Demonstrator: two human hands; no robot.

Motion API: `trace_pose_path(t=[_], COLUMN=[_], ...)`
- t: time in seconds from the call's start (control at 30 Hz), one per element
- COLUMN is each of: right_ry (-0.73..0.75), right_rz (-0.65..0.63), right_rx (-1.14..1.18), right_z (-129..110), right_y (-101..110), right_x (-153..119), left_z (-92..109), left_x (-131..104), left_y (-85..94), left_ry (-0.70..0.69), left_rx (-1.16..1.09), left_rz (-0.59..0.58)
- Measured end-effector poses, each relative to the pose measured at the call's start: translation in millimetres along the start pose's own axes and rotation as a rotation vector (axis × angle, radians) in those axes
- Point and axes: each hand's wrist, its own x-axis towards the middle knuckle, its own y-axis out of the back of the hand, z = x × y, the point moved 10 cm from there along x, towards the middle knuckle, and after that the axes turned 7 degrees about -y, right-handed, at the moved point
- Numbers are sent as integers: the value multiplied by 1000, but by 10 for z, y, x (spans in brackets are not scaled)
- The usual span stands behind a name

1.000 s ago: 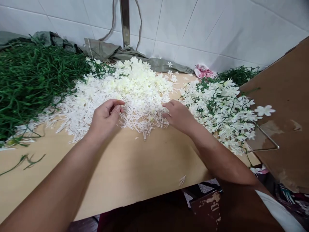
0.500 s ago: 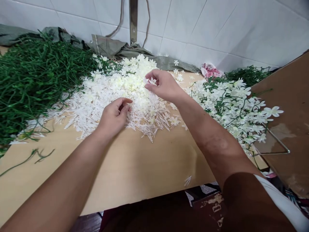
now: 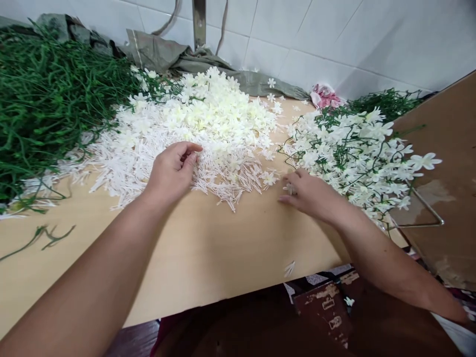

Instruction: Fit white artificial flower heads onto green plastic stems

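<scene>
My left hand (image 3: 173,167) rests at the front of a heap of thin white stick-like pieces (image 3: 238,173), its fingers curled in and thumb close to the index finger. What it holds, if anything, is hidden. My right hand (image 3: 310,193) is low over the tabletop, thumb and fingers apart, with a small whitish shape, perhaps a loose blossom, between them. Behind the sticks lies a pile of loose white artificial blossoms (image 3: 223,106). Just beyond my right hand is a bunch of white artificial flowers on green stems (image 3: 345,148).
A large mound of green plastic stems (image 3: 59,99) covers the table's left side. Grey cloth (image 3: 159,52) lies along the tiled wall (image 3: 275,25). At right stand a cardboard sheet (image 3: 446,163) and a bent metal rod (image 3: 427,206). The wooden tabletop (image 3: 208,248) ends near me.
My right hand has moved from above the blossom pile down and right, to the tabletop near the stemmed flowers. My left hand has stayed nearly in place. The view has shifted slightly.
</scene>
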Motion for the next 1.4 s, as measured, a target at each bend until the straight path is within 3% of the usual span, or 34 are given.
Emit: trace_pose_path(t=[0.13,0.23,0.33,0.43,0.5,0.6,0.7,0.77,0.87,1.0,1.17,1.4], right_ry=[56,111,170,312,358,332,267,199,81,68,109,12], right_rz=[33,94,39,52,85,123,214,232,131,81,32,78], right_rx=[75,200,297,453,590,714,650,523,290,231,227,168], right_z=[-216,-516,-858,-1200,-1280,-1162,-875,-683,-502,-571,-730,-678], right_y=[-91,7,44,215,377,584,719,666,338,65,87,88], right_x=[24,236,486,649,728,792,740,687,656,668,725,864], left_z=[2,25,21,3,-5,-19,-52,-61,-34,15,-4,-11], left_x=[-6,-15,-20,-13,-7,-3,-11,-16,-14,-3,-2,6], left_y=[-40,-62,-84,-77,-61,-36,-27,-41,-76,-98,-117,-125], left_ry=[-2,-25,-34,-32,-31,-29,-9,-3,-18,-43,-66,-81], left_rx=[9,42,54,43,41,36,14,13,53,132,162,186], left_rz=[0,-13,-41,-48,-45,-37,-34,-41,-61,-70,-86,-95])
